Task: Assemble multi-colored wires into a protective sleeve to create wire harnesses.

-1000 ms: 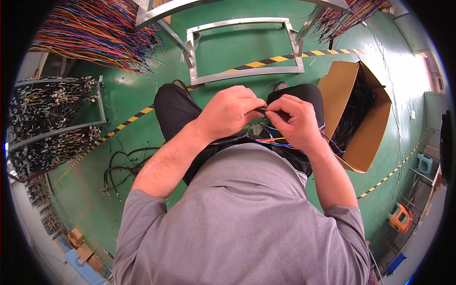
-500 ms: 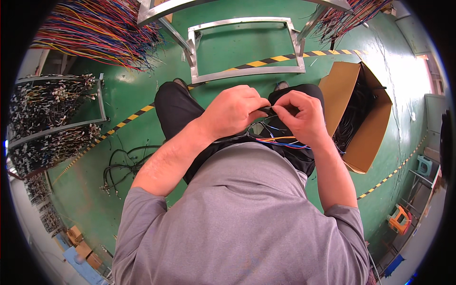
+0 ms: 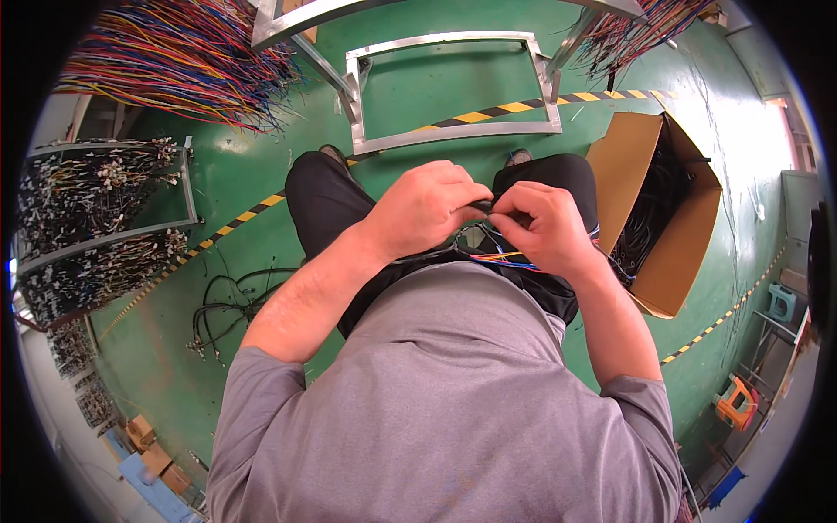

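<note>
Over my lap, my left hand (image 3: 425, 211) is closed, thumb and fingers gripping a small black piece (image 3: 482, 207), perhaps a connector or sleeve end; its exact kind is unclear. Close against it, my right hand (image 3: 545, 225) pinches thumb and forefinger together. Whatever lies between those fingertips is too small to name. Beneath both hands, a bundle of thin coloured wires (image 3: 501, 259), yellow, red, blue and white, crosses my lap, with black cable near it. My right hand partly hides the bundle.
A cardboard box (image 3: 683, 266) of black cables stands at my right. A metal frame (image 3: 458, 139) is ahead. Coloured wires (image 3: 174, 65) hang at far left, above racks of connectors (image 3: 105, 192). Black cables (image 3: 228, 301) lie on the green floor at left.
My right hand has shifted slightly left and down, its fingers drawing closer together. More of the black piece shows at my left fingertips. My left hand has barely moved.
</note>
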The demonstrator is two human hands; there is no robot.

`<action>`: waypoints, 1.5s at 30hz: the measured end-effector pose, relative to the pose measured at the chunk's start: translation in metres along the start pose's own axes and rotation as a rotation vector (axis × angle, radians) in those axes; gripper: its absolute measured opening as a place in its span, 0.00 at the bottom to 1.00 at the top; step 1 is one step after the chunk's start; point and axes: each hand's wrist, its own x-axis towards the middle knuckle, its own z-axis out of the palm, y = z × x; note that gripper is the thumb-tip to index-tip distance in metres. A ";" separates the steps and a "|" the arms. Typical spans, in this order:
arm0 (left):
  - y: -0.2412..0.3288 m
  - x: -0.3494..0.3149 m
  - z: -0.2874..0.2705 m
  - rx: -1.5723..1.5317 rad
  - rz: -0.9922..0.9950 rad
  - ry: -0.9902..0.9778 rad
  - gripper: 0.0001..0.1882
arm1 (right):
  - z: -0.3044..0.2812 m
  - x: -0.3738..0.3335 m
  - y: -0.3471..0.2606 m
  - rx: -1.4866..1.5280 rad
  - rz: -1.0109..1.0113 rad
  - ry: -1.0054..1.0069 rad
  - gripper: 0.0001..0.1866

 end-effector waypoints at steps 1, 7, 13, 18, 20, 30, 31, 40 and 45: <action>0.000 0.000 0.000 -0.019 -0.009 -0.007 0.15 | 0.000 -0.003 -0.001 -0.001 0.002 0.003 0.03; -0.007 -0.005 0.002 -0.059 -0.040 -0.040 0.16 | -0.009 -0.002 -0.013 0.047 0.146 0.095 0.01; -0.001 -0.002 0.002 -0.045 -0.043 -0.084 0.15 | -0.008 -0.004 -0.014 -0.013 0.097 0.060 0.03; -0.005 -0.005 -0.002 -0.054 -0.046 -0.042 0.15 | -0.012 -0.005 -0.008 -0.038 0.040 -0.010 0.02; -0.004 -0.005 0.000 -0.052 -0.051 -0.039 0.15 | -0.013 -0.007 -0.006 -0.002 0.157 0.055 0.02; -0.006 0.009 0.001 -0.058 0.033 -0.011 0.16 | -0.013 0.006 -0.007 0.000 0.057 0.089 0.03; -0.005 0.010 0.000 -0.061 0.034 -0.012 0.15 | -0.014 0.006 -0.010 0.027 0.087 0.081 0.03; 0.044 -0.008 -0.050 0.041 0.178 0.015 0.17 | -0.027 -0.014 -0.061 0.059 -0.170 0.112 0.11; 0.074 -0.016 -0.054 -0.073 0.353 0.131 0.16 | -0.031 -0.021 -0.097 0.386 -0.297 -0.006 0.12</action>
